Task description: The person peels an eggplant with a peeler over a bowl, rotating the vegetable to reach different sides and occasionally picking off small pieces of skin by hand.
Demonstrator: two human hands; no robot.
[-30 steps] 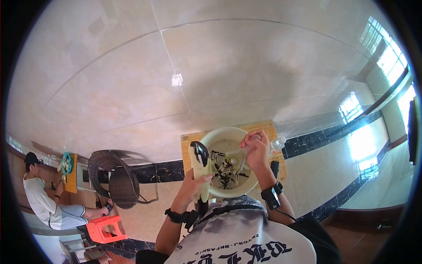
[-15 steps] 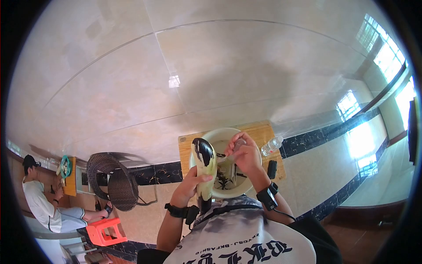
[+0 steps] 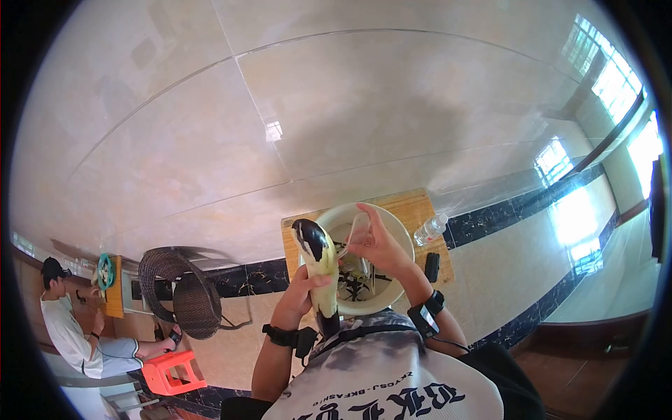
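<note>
A long, partly peeled eggplant (image 3: pixel 323 269) stands nearly upright over the left side of a white basin (image 3: pixel 358 308). Its top still has glossy dark skin, while pale flesh shows along the middle. My left hand (image 3: pixel 297 292) is wrapped round its lower half. To the right, my right hand (image 3: pixel 386 246) grips a peeler (image 3: pixel 360 225) with a pale, see-through handle, its head close beside the eggplant. Dark strips of peel (image 3: pixel 353 287) lie inside the basin.
The basin rests on a wooden table (image 3: pixel 413 204), with a clear bottle (image 3: pixel 430 229) and a black object (image 3: pixel 432 267) at its right. Leftward are a wicker chair (image 3: pixel 196 304), a red stool (image 3: pixel 175 372) and a seated person (image 3: pixel 70 318) at another small table.
My right hand has opened out slightly, its forefinger now stretched up along the peeler handle. The eggplant has shifted a little left in view, still in my left hand.
</note>
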